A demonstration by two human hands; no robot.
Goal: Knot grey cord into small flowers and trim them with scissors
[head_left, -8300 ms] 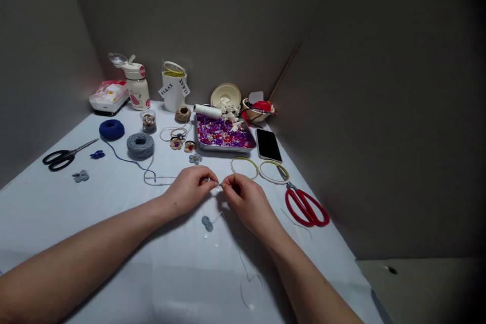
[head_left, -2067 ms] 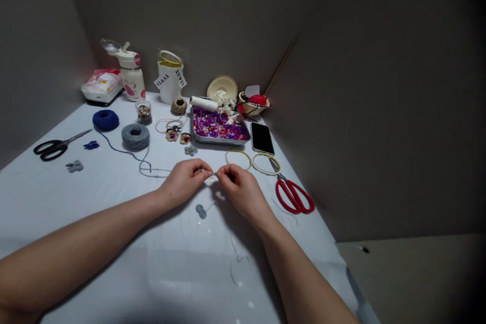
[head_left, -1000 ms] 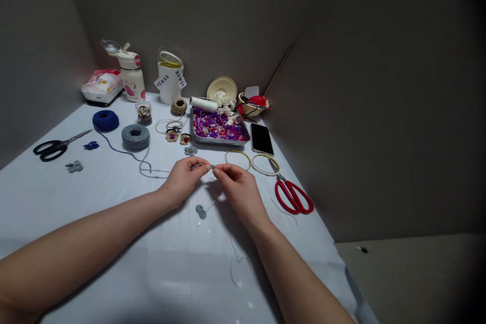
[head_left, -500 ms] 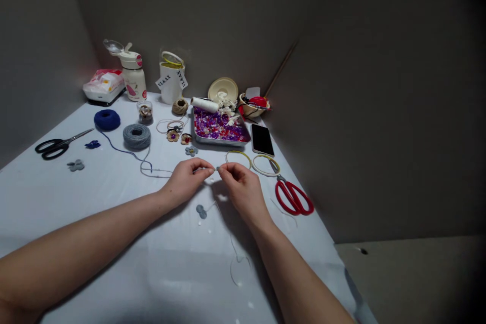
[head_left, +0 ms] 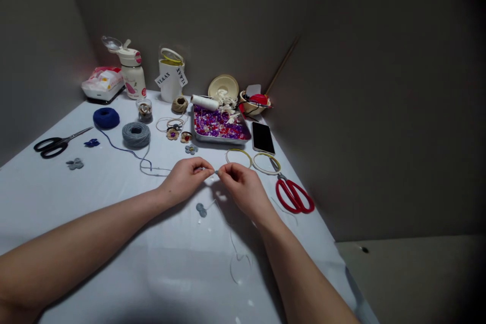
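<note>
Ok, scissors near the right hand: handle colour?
Red; the scissors show clearly in the head view.

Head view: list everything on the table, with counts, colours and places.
water bottle and cup: 2, white, back left.
scissors: 2 pairs, black left, red right.
yarn balls: 2, navy and grey, left.
small flowers: 6, grey, navy, tan, left and centre.
twine ball: 1, tan, back centre.
bead tray: 1, silver, purple beads, back centre.
thread spool: 1, white, tray's back edge.
hoops: 2, yellow and cream, near tray.
phone: 1, black, right of tray.
left hand: 1, bare, centre, pinching fine thread.
right hand: 1, bare, centre, pinching small grey piece.
</note>
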